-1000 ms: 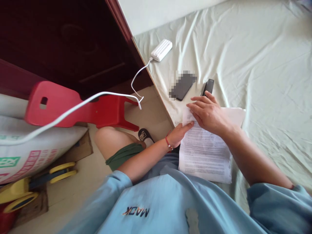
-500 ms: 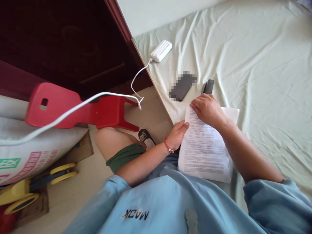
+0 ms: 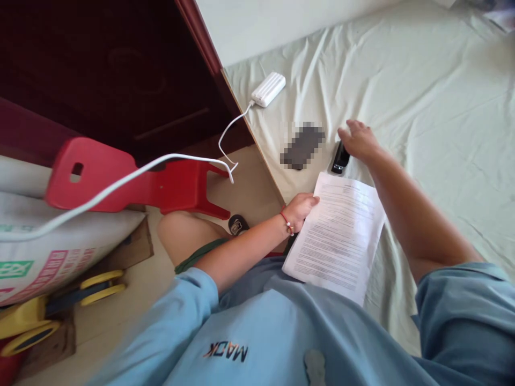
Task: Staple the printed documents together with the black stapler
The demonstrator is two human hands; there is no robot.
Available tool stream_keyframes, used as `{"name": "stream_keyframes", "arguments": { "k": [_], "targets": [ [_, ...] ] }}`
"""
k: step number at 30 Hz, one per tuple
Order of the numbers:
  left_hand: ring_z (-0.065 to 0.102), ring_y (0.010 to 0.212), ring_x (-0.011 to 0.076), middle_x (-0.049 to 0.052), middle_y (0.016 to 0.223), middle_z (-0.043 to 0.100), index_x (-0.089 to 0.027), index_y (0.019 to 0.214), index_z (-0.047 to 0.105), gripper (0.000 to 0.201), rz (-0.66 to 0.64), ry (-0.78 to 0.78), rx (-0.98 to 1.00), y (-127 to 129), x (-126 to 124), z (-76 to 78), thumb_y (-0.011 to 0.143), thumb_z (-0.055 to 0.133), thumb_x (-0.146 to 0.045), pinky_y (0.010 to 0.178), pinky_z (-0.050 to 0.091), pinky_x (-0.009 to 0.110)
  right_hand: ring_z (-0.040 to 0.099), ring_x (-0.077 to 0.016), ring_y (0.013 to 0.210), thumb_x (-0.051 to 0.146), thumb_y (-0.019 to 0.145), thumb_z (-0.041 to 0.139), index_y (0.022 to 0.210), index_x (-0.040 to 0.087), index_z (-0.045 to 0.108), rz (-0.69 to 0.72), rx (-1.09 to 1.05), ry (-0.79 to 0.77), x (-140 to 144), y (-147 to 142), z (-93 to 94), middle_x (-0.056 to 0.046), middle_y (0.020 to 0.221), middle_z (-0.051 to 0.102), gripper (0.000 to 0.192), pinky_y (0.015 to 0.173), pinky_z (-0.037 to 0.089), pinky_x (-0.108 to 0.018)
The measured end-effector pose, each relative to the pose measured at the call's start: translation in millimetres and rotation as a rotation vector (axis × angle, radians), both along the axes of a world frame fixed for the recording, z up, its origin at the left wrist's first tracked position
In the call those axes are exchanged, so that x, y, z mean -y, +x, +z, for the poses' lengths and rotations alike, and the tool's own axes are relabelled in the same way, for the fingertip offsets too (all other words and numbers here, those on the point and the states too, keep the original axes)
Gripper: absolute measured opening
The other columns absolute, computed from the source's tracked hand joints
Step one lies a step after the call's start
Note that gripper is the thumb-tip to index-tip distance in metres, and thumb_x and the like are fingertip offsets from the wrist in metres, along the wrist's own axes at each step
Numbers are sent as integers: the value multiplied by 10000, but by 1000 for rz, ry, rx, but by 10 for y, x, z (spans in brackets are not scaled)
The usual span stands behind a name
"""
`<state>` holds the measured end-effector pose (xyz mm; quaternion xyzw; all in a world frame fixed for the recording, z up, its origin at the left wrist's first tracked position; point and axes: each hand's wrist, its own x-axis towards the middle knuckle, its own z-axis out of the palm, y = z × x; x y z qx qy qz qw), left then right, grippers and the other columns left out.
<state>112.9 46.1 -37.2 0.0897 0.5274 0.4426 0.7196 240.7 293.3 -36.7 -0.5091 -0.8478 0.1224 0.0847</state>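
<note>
My left hand (image 3: 301,210) pinches the left edge of a stack of printed papers (image 3: 338,236), thumb on top. The stack lies tilted, its lower edge against my shirt and its right side over the cloth. Beyond its top edge sits a black stapler (image 3: 340,158) with a shiny near end. My right hand (image 3: 360,140) hovers over or touches the stapler's far end, fingers reaching out and slightly apart; contact is unclear. A dark, pixelated phone (image 3: 302,147) lies left of the stapler.
A white power bank (image 3: 269,89) with a white cable (image 3: 161,158) lies near the left edge of the cloth-covered surface (image 3: 422,118). On the floor side stand a red plastic chair (image 3: 177,185), a printed sack (image 3: 52,252) and a yellow wheeled toy (image 3: 32,316).
My right hand has left the papers and moved up to the stapler. The stack, still in my left hand, has turned slightly, with its lower end swinging left.
</note>
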Motion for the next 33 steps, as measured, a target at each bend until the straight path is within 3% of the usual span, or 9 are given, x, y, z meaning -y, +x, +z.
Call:
{"name": "stream_keyframes", "arguments": {
  "k": [3,6,13,21,29,33],
  "targets": [
    [714,632,228,91,683,736,-68,881,782,113,0,-30,-4,48,-78,-11,879,675,-101,703,574,346,430,-381,1542,383,1049,369,1472,116,638,4,-1,-137,-22,-203,-118,-199,1616,542,569,1276,305,-584],
    [716,640,230,78,636,709,-76,828,764,116,11,-49,-6,79,-123,-35,871,657,-85,735,586,355,494,-371,1484,308,1014,399,1396,169,717,36,-15,-155,28,-321,-128,-166,1560,600,517,1254,362,-567],
    [736,723,232,62,664,719,-119,778,761,100,73,34,-10,115,-116,-73,850,690,-117,819,591,356,372,-426,1562,350,1020,392,1517,242,623,0,-8,-193,149,-327,-116,-96,1708,443,559,1256,294,-721],
    [738,750,250,60,635,690,-124,773,744,71,52,7,-21,135,-162,-147,797,679,-108,797,596,361,394,-482,1525,361,1003,420,1479,273,655,18,-49,-196,276,-333,-95,-114,1672,494,539,1192,291,-836],
    [737,738,261,41,598,645,-143,689,696,99,74,-20,24,150,-175,-133,750,769,-115,803,589,379,331,-467,1575,345,1019,392,1542,257,588,-18,46,-240,427,-378,66,-121,1725,415,564,1208,270,-842],
    [704,679,247,46,596,639,-150,650,674,156,69,-28,-9,158,-180,-98,796,678,-96,775,572,383,296,-452,1596,351,1030,381,1548,265,569,-3,46,-227,489,-358,21,-128,1728,402,559,1207,224,-862]
  ]
}}
